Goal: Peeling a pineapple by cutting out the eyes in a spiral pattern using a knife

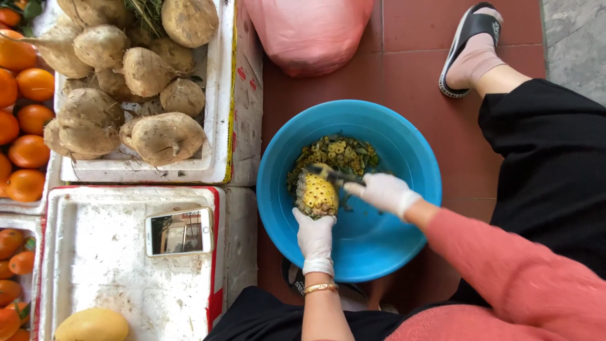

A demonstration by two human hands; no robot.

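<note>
While the left hand (314, 235) grips it, the pineapple (317, 194) stands just above.

A single head-worn camera looks almost straight down from above the seated person, close over the lap. The blue basin (379, 252) sits just right of centre, red floor tiles (410, 57) run toward twelve o'clock, and white foam boxes (113, 265) fill the nine o'clock side. The person's own arms enter from six o'clock.

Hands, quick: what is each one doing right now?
Left hand: closed on the pineapple.
Right hand: closed on a dark knife over the blue basin.
</note>
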